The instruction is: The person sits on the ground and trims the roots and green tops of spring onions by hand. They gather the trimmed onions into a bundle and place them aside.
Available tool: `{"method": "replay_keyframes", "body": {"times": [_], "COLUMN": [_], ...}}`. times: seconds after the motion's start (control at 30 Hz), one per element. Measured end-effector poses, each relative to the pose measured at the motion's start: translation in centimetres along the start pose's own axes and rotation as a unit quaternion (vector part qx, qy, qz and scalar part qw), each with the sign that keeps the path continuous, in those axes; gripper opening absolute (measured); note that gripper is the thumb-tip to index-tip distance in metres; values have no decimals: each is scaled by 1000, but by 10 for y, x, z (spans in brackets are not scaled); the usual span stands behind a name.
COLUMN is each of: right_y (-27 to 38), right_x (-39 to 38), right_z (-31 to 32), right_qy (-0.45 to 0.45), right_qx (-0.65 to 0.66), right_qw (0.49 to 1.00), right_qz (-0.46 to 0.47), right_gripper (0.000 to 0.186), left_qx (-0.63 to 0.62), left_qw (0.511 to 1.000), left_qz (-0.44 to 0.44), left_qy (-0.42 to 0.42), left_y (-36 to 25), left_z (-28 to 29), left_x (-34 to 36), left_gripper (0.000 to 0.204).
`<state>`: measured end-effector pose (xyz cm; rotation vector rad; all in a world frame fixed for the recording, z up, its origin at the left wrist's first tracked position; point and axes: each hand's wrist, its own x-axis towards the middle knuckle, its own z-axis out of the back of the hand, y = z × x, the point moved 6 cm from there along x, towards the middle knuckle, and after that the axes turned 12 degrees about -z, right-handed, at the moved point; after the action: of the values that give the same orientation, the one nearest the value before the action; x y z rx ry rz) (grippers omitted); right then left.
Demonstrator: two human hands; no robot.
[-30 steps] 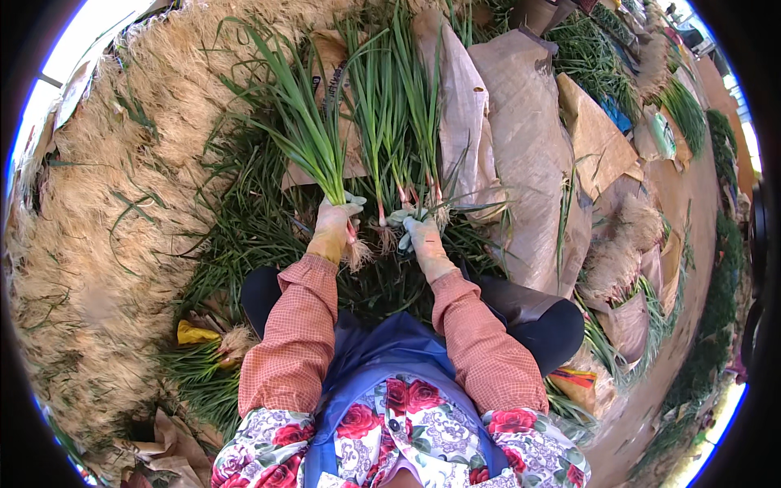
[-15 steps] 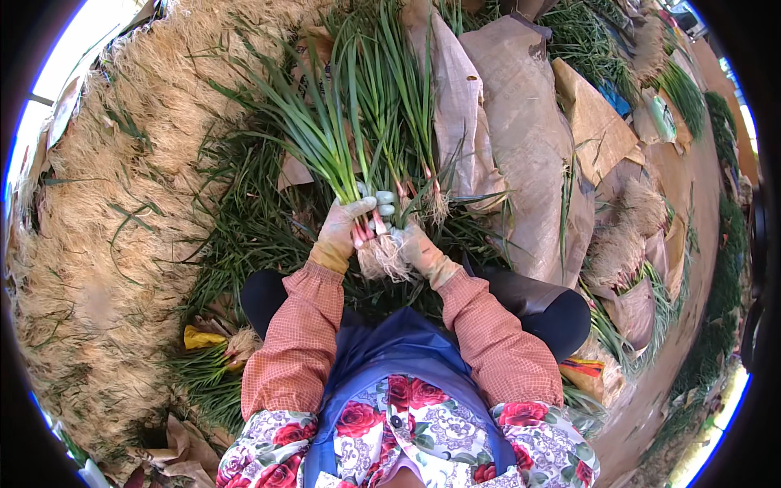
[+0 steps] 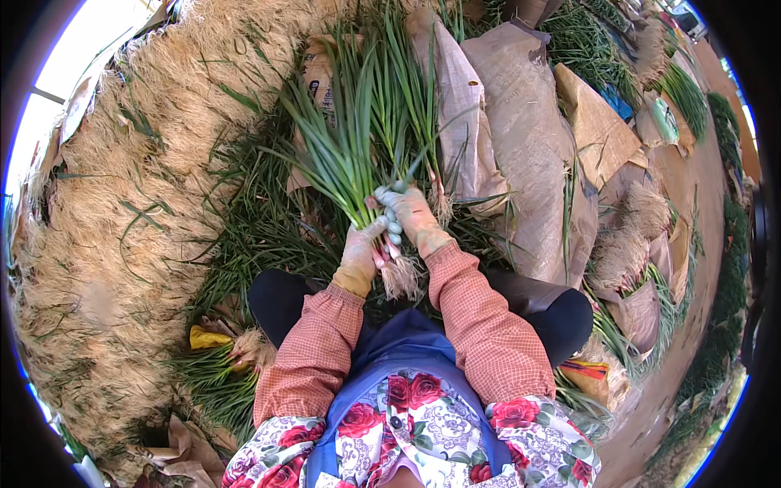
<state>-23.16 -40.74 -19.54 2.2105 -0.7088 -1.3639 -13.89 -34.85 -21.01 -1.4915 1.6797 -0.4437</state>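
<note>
A bunch of green garlic (image 3: 342, 154) with long flat leaves slants away from me, its pinkish bulbs and pale roots (image 3: 401, 277) toward my lap. My left hand (image 3: 358, 255), in a pale, stained glove, is closed round the stems just above the bulbs. Against the bunch's right side, a little farther up the stems, my gloved right hand (image 3: 413, 215) is closed on it with curled fingers; its fingertips are partly hidden. More green garlic (image 3: 399, 89) lies just beyond, roots toward me, beside a pale woven sack (image 3: 457, 106).
Thick straw-coloured root matting (image 3: 106, 244) covers the left. Loose green leaves (image 3: 244, 220) lie around my knees. Brown sacking (image 3: 525, 138) spreads to the right, with bundled garlic (image 3: 622, 236) beyond. A tied bundle (image 3: 215, 370) with a yellow wrap sits by my left knee.
My right hand has moved from beside the roots up to the stems. My left hand and the bunch have shifted slightly right and toward me.
</note>
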Motion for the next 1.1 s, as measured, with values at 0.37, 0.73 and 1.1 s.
{"method": "replay_keyframes", "body": {"times": [0.37, 0.73, 1.1], "right_y": [-110, 14, -13], "right_x": [-45, 33, -2], "right_z": [124, 61, 95], "right_qy": [193, -236, -126], "right_qx": [-848, -660, -241], "right_qw": [477, 697, 962], "right_qz": [-127, 151, -34], "right_gripper": [54, 22, 22], "left_qx": [-40, 56, -7], "left_qw": [978, 998, 997], "left_qz": [-191, -34, -59], "left_qy": [70, -15, -49], "left_y": [-96, -27, -31], "left_z": [-21, -8, -16], "left_x": [9, 33, 21], "left_gripper": [29, 18, 12]}}
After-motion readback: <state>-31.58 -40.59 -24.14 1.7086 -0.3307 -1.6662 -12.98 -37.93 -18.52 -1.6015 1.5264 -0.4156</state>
